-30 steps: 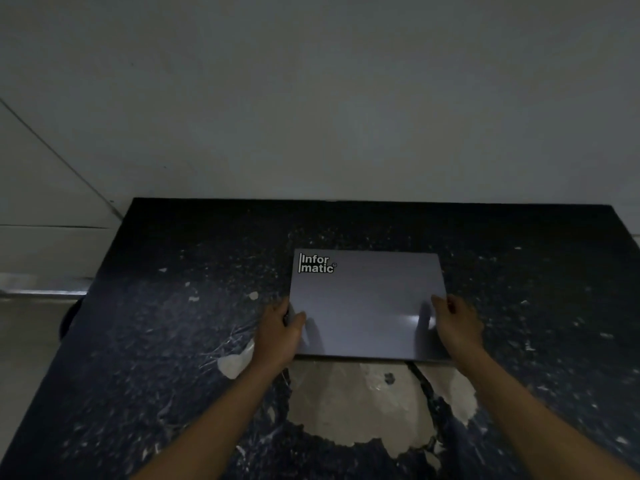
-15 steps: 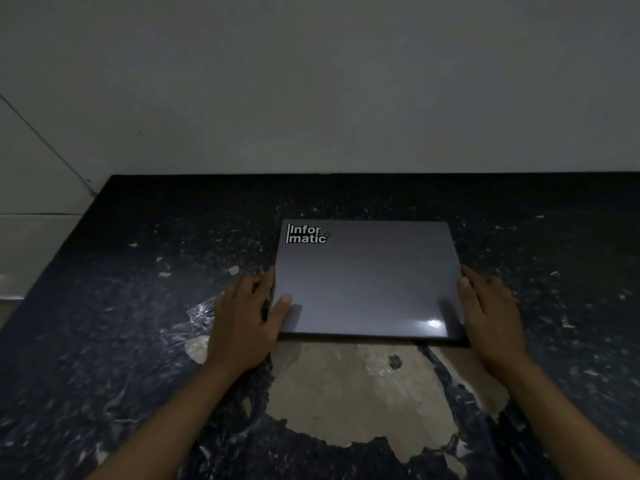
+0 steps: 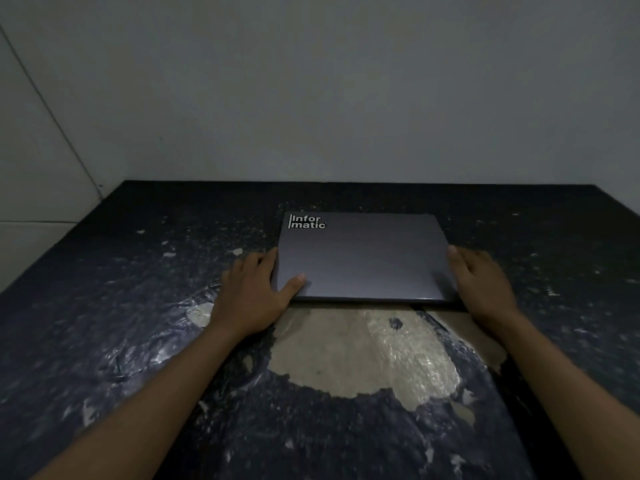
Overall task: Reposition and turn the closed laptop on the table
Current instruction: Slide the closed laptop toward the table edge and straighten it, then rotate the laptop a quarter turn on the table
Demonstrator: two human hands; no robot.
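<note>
A: Where the pale wall [image 3: 311, 98] meets it at the far edge, what does the table [image 3: 104, 306] look like?

B: It has a dark, speckled top, with a big pale patch [image 3: 363, 355] worn bare near the front edge, about the middle.

A: And the laptop [image 3: 363, 258]?

B: It lies flat and closed, just beyond that patch, nearer the far edge than the front. Its long sides run parallel to the far edge. A white sticker [image 3: 306, 222] sits in its far left corner.

A: The hands?

B: The left hand [image 3: 252, 296] clasps the laptop's left edge, fingers along the side and thumb [image 3: 294, 284] pressed on the lid near the front left corner. The right hand [image 3: 481, 282] lies flat against the right edge, fingers extended. Whether its thumb hooks over the lid, I cannot tell.
</note>
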